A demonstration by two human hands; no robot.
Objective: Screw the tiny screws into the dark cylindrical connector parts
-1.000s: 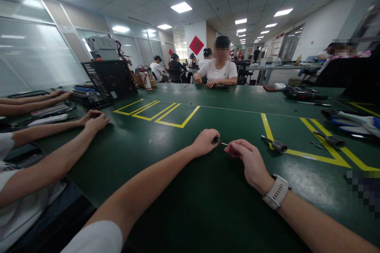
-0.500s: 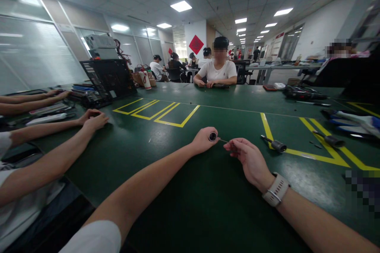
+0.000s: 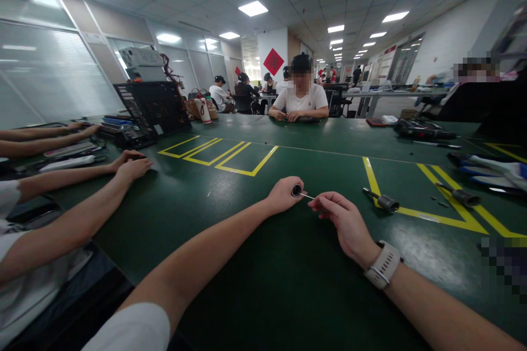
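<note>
In the middle of the green table, my left hand (image 3: 284,195) is closed around a dark metal cylinder (image 3: 296,191), its open round end facing right. The rest of that cylinder is hidden in my fist. My right hand (image 3: 335,214), with a watch on the wrist, pinches a thin metal rod (image 3: 307,196). The rod's tip is at the mouth of the cylinder; whether it touches the inside I cannot tell. To the right lies a cup-ended metal bit (image 3: 386,202) with a slim shank, and a similar cup-ended bit (image 3: 463,196) rests farther right.
Yellow tape (image 3: 436,218) marks the green table (image 3: 247,263). Small dark pieces (image 3: 442,204) lie between the bits. Blue-and-white tools (image 3: 489,167) and a power tool (image 3: 424,128) stand right. A co-worker's hands (image 3: 134,164) are at left; another person (image 3: 302,96) sits opposite.
My right hand has shifted very slightly left, and the rod catches more light. My left hand still grips the cylinder. The view has tilted a little.
</note>
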